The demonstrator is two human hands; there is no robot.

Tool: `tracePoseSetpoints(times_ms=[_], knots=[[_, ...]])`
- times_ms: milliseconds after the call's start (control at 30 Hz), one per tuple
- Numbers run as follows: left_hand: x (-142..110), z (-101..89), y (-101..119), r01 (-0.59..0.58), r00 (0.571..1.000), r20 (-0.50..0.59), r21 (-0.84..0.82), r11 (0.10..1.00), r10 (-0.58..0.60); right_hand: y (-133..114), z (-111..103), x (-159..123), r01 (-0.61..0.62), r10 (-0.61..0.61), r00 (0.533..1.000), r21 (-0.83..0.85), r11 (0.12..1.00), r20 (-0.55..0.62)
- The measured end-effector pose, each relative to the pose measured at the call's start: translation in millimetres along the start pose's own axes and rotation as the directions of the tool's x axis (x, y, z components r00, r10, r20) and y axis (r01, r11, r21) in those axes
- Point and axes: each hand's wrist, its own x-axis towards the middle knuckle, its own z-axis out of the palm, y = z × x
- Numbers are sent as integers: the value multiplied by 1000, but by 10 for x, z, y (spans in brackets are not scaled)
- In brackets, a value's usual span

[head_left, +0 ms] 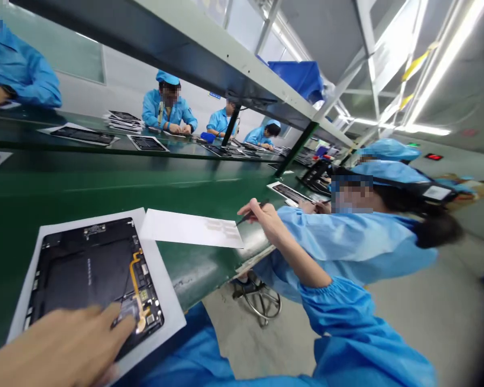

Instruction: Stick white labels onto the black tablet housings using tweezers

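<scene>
**Q:** State of the hand (52, 349)?

**A:** Open, not gripping. The fingertips (123, 327) rest on the amber flex cable (136, 285); flat contact appears to suit so thin a part.

**Q:** And the tablet housing (80, 269)?

**A:** Directly under the fingertips, open side up on a white sheet (167, 317), apparently shielding it from the green bench (125, 188). A paper label sheet (189, 228) lies just beyond, within reach.

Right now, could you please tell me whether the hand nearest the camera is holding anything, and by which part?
Nothing is clearly held: the hand lies with its fingertips on the open back of a tablet, beside a yellow flex cable.
</scene>
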Motion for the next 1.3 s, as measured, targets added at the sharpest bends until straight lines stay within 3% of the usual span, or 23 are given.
tracePoseSetpoints(times_ms=[33,100,200,267,333,500,800,967,1100,1300], knots=[[338,-50,9,-9,1000,11,37,999,9,87,-60,-18,-45,44,999,49,998,20],[1050,-116,33,-95,986,140,36,995,89,233,-118,-59,-120,112,991,117,986,72],[1933,-5,85,-207,963,172,-14,978,207,391,-87,-114,-144,138,989,137,980,53],[2286,187,132,-229,943,230,-82,970,242,460,-49,-132,-141,140,990,135,981,21],[2460,388,184,-197,933,274,-147,969,231,500,-41,-134,-169,165,985,133,977,38],[2485,645,243,-96,943,294,-206,974,156,518,-143,-97,-281,259,950,115,953,177],[2481,618,263,-101,944,297,-145,984,141,480,-119,18,-315,291,919,52,948,265],[2486,616,290,-129,948,275,-117,985,157,443,-162,31,-370,343,904,65,927,257],[2482,652,277,-155,957,233,-101,983,175,425,-136,14,-334,308,918,69,940,251],[2477,713,234,-190,961,183,-108,976,207,457,-54,-71,-334,314,941,202,921,124]])
